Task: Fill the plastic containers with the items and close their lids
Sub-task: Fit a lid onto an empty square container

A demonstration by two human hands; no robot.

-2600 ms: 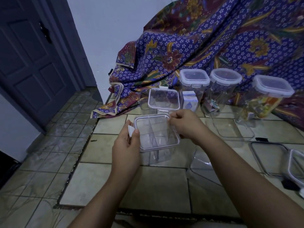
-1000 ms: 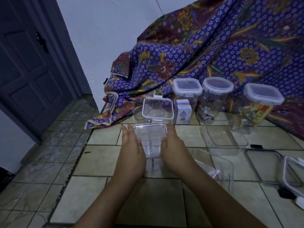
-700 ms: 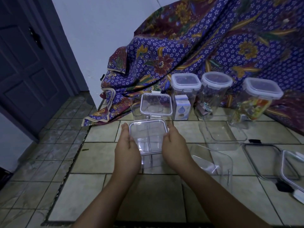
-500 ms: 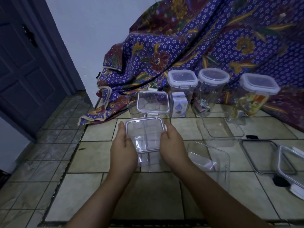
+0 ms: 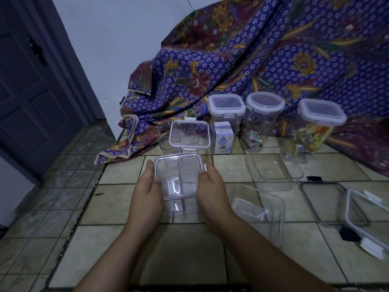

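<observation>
Container: clear square plastic container with lid on, near centre of the tiled floor.
Grip: left hand and right hand press its opposite sides.
Handling: likely light, stiff, slippery; hold by side walls.

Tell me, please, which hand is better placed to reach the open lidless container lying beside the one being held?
The right hand. The open container lies just to its right on the floor tiles, while the left hand sits on the far side of the lidded container both hands grip.
</observation>
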